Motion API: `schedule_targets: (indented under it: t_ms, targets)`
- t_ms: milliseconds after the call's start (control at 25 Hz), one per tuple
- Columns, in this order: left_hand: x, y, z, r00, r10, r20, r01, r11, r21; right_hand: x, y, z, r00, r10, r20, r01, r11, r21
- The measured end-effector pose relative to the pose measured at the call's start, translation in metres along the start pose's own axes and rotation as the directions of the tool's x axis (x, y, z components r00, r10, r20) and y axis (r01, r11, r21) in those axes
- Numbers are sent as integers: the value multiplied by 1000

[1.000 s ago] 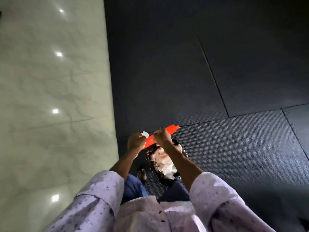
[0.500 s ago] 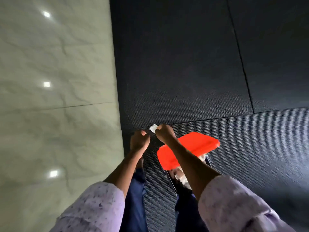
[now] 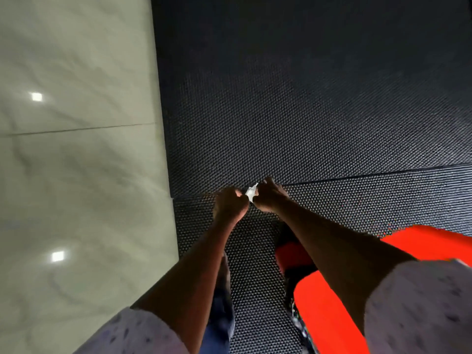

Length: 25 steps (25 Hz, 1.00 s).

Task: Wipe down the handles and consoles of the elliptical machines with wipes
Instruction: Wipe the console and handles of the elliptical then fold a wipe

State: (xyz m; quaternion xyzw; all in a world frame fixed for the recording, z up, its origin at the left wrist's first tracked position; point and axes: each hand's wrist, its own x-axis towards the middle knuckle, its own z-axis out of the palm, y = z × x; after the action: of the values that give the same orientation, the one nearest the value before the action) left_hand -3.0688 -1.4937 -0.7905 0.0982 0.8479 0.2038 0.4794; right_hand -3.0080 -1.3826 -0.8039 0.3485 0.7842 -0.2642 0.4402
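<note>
A small white scrap [image 3: 251, 193] shows between the curled hands, mostly hidden by their fingers; what it is cannot be told. The right forearm covers part of a red shape [image 3: 329, 318], cut off at the right edge.

I see dim light overall. Ceiling lamps glare as bright squares on the glossy tile floor [image 3: 76, 175]; the rubber mat [image 3: 306, 123] darkens toward its far edge. Sleeves blur; wide-angle bending shows.
</note>
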Motion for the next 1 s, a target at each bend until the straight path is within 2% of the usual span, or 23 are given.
schedule_targets:
  t_ms: [120,240,400,520,640,800,880,920,1000]
  targets:
    - [37,-25,33,999,-3,43,1,998,61,53,8,33,998,-21,67,29,992,-120]
    - [54,-38,49,999,-37,40,34,998,60,68,11,46,997,-45,-64,34,984,-174]
    - [36,-33,41,999,-41,31,42,999,-11,35,2,35,977,-161,-138,161,987,-8]
    - [1,-13,16,997,-82,4,82,989,-123,-17,-15,2,959,-63,-277,101,987,125]
    - [-64,23,-32,990,-141,23,139,914,-382,-91,-27,-47,945,77,-318,34,944,329]
    - [-157,93,-100,988,-125,86,151,788,-596,-194,-29,-115,956,135,-261,25,847,531]
    - [-225,142,-132,996,-67,63,92,788,-609,-269,-19,-152,953,162,-255,38,773,634]
    - [-260,166,-140,996,-52,67,82,803,-590,-305,-10,-163,945,181,-271,65,711,701]
    - [-327,213,-147,995,-23,99,72,845,-530,-374,13,-179,943,228,-244,100,507,856]
